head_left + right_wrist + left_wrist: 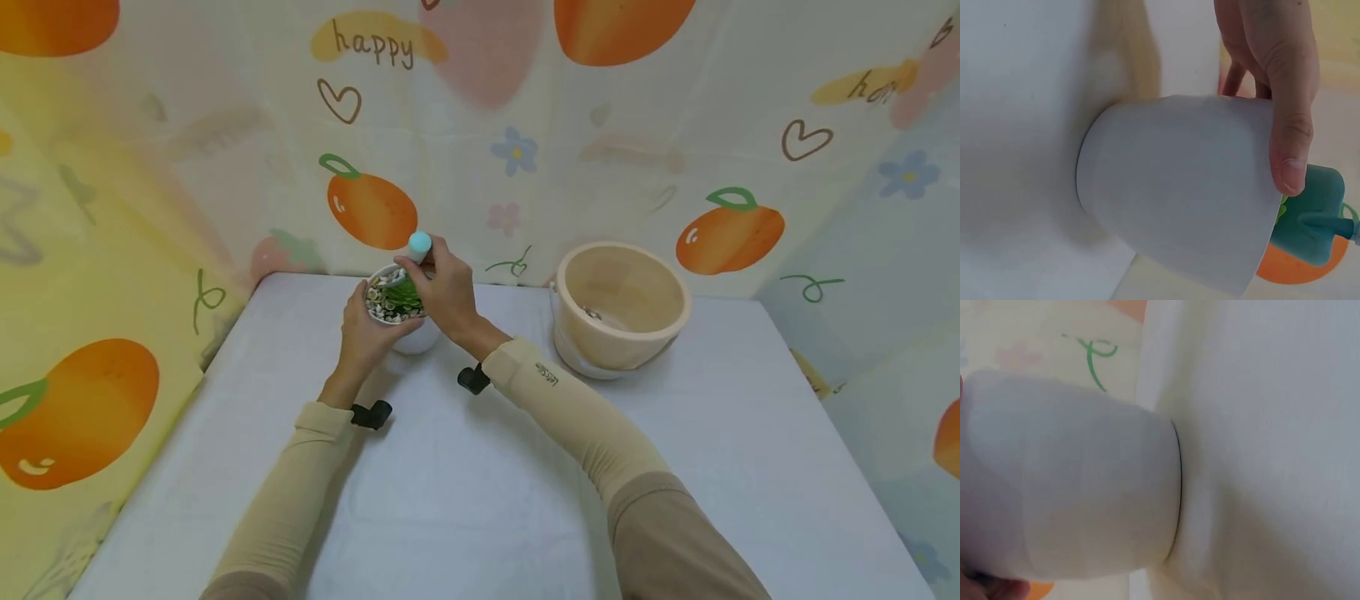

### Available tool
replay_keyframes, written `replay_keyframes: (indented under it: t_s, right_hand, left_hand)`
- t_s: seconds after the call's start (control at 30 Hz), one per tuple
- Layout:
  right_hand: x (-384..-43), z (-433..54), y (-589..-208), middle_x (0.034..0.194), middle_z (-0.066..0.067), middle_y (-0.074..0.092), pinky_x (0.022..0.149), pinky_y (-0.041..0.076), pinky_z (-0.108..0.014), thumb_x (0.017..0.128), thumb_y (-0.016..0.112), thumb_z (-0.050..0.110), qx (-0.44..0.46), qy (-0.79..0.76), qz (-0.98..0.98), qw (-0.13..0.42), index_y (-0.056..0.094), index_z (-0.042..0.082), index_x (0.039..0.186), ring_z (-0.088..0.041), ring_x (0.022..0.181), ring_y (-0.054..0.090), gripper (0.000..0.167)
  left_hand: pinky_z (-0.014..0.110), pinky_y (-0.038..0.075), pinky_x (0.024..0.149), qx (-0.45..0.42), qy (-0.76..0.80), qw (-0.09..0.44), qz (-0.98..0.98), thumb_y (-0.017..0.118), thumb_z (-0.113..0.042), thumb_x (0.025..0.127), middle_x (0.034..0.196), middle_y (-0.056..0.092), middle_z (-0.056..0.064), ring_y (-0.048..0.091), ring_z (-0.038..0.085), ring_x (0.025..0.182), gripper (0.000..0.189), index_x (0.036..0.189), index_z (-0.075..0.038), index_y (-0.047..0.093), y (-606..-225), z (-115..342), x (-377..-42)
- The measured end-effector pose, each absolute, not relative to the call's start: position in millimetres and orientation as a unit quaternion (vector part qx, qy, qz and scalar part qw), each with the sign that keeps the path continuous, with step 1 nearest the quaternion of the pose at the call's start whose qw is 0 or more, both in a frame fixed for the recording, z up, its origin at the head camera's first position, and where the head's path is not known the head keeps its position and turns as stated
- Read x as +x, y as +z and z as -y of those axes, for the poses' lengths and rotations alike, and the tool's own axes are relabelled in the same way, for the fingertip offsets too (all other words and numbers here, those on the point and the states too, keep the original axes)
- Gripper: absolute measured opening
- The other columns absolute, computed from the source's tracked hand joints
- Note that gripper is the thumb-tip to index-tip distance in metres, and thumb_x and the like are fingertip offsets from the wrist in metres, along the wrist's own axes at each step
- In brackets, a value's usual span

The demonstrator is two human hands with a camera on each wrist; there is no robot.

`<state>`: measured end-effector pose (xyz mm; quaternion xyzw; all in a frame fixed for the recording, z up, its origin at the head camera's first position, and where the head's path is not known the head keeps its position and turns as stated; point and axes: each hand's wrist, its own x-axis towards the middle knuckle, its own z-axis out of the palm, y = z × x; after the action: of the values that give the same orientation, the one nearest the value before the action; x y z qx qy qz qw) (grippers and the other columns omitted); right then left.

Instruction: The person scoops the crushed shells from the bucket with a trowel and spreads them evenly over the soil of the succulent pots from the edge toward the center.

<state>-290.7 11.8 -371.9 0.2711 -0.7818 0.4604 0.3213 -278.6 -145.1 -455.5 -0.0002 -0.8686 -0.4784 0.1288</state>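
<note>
A white plant pot point(417, 340) stands upright near the table's back edge, with green foliage point(402, 297) among pale and dark pebbles point(384, 313). My left hand point(363, 330) holds its near left side, the thumb along the rim in the right wrist view. Above the pot, my right hand point(450, 292) pinches the pale handle point(419, 246) of a small shovel, its light-blue end up. The shovel's teal blade point(1313, 212) shows beyond the rim in the right wrist view, partly hidden by the pot. Pot wall point(1085, 481) fills much of the left wrist view.
A cream bucket point(618, 312) stands to the right at the back of the table, a small dark object point(592, 313) on its bottom. White cloth point(465, 492) covers the table. Fruit-patterned curtain point(600, 125) hangs behind and at both sides.
</note>
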Motion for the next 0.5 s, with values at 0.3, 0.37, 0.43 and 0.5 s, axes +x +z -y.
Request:
replay_keyframes:
  t_s: [0.3, 0.37, 0.43, 0.5]
  right_hand:
    - [-293, -13, -372, 0.095, -0.014, 0.072, 0.079, 0.057, -0.021, 0.089, 0.071, 0.018, 0.286, 0.454, 0.781, 0.320, 0.058, -0.004, 0.112, -0.021, 0.087, 0.073, 0.034]
    - [-292, -13, -372, 0.095, -0.014, 0.072, 0.079, 0.056, -0.020, 0.089, 0.071, 0.017, 0.292, 0.460, 0.779, 0.311, 0.058, -0.005, 0.111, -0.022, 0.088, 0.073, 0.034]
    - [-292, -13, -371, 0.095, -0.015, 0.072, 0.079, 0.056, -0.020, 0.089, 0.071, 0.016, 0.297, 0.462, 0.778, 0.306, 0.058, -0.005, 0.111, -0.022, 0.088, 0.073, 0.034]
    - [-292, -13, -371, 0.096, -0.015, 0.072, 0.080, 0.056, -0.019, 0.089, 0.071, 0.016, 0.298, 0.459, 0.780, 0.305, 0.058, -0.005, 0.111, -0.022, 0.088, 0.073, 0.034]
  left_hand:
    - [0.065, 0.025, 0.109, -0.026, -0.459, 0.105, 0.882, 0.082, -0.046, 0.073, 0.151, 0.031, 0.023, 0.028, 0.041, 0.137, 0.111, 0.153, -0.002, 0.019, -451, 154, -279]
    - [0.062, 0.027, 0.110, -0.043, -0.475, 0.089, 0.875, 0.082, -0.042, 0.075, 0.151, 0.029, 0.022, 0.028, 0.039, 0.136, 0.108, 0.153, -0.003, 0.019, -452, 161, -283]
    - [0.059, 0.029, 0.110, -0.061, -0.489, 0.076, 0.867, 0.082, -0.039, 0.076, 0.151, 0.029, 0.021, 0.030, 0.036, 0.135, 0.106, 0.154, -0.006, 0.018, -453, 165, -286]
    - [0.058, 0.029, 0.111, -0.074, -0.503, 0.065, 0.859, 0.082, -0.036, 0.077, 0.150, 0.030, 0.019, 0.031, 0.035, 0.134, 0.104, 0.154, -0.008, 0.019, -454, 168, -289]
